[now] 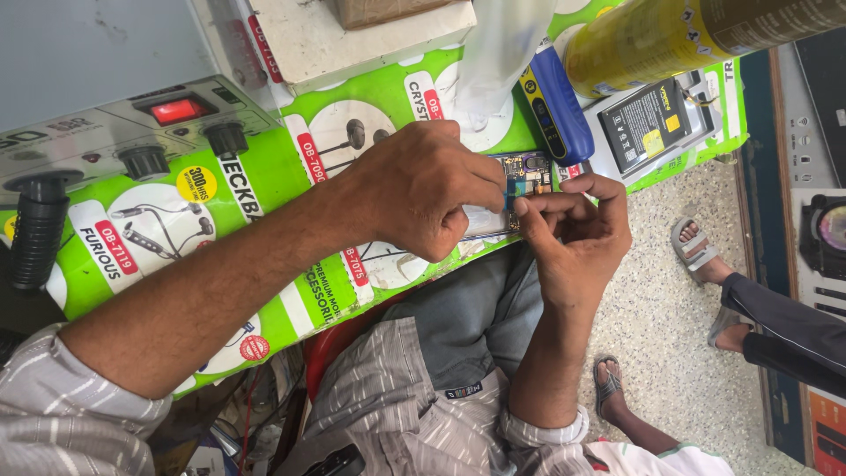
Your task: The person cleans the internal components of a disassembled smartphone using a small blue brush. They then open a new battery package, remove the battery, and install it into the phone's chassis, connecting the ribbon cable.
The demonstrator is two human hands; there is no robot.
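An opened phone [527, 174] with its circuit board showing lies on a green printed mat [291, 167] at the bench edge. My left hand [423, 189] lies over most of the phone, thumb and fingers pinched at the lower side of the board. Coming from below, my right hand [573, 225] pinches the same edge, its fingertips touching those of the left. Whatever small part may sit between the fingertips is hidden.
A blue screwdriver handle [557, 101] lies just beyond the phone, beside a black battery [648, 123] and a yellow spray can [687, 31]. A grey power supply [132, 123] with a red switch stands at left. Another person's sandalled foot [696, 247] rests on the speckled floor.
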